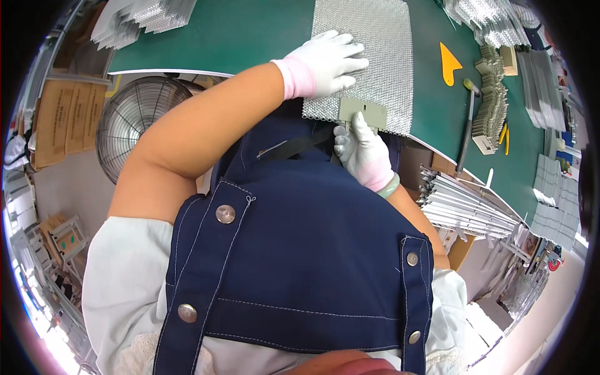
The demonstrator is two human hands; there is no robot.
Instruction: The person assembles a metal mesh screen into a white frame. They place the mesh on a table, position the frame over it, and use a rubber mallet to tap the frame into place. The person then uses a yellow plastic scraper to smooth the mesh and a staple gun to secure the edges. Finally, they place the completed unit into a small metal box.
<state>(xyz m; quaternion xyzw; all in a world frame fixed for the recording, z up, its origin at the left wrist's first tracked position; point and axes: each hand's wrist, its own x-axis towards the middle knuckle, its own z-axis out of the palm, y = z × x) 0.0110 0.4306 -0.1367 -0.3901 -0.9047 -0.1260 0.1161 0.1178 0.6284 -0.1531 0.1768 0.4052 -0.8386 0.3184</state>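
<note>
A silvery metal mesh sheet [381, 56] lies on the green tabletop [262, 37], its near edge at the table's front. My left hand [328, 65], in a white glove with a pink cuff, rests flat on the mesh with fingers spread. Gloved the same way, my right hand [365, 153] grips a flat grey-green plastic piece [375, 112] at the mesh's near edge, thumb on top and fingers curled underneath. The piece overlaps the mesh edge; whether it is fixed to it I cannot tell.
Right of the mesh lie an orange scraper [449, 64], a hammer [467, 125], a row of grey-green pieces [490, 112] and yellow-handled pliers [505, 137]. More mesh [147, 15] is stacked at the far left. Metal strips [462, 206] jut out below the table; a fan [140, 122] stands left.
</note>
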